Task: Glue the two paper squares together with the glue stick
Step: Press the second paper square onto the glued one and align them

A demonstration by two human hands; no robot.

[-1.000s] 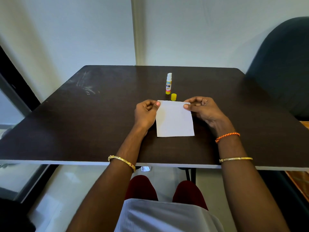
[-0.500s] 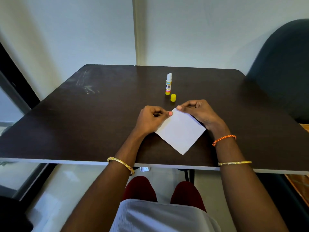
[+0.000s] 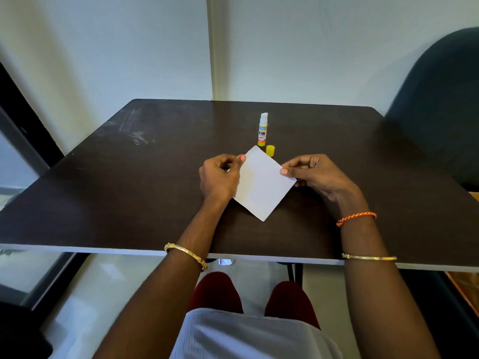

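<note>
One white paper square (image 3: pixel 261 182) is all that shows, turned corner-on like a diamond near the middle of the dark surface (image 3: pixel 103 193); whether the second lies flush beneath it cannot be told. The left hand (image 3: pixel 220 177) pinches its left edge, the right hand (image 3: pixel 315 174) pinches its right corner, fingers closed on the sheet. Just beyond it stands the uncapped glue stick (image 3: pixel 262 130), its yellow cap (image 3: pixel 270 150) beside it. Gluing looks likely done, with pressing and aligning the edges left.
</note>
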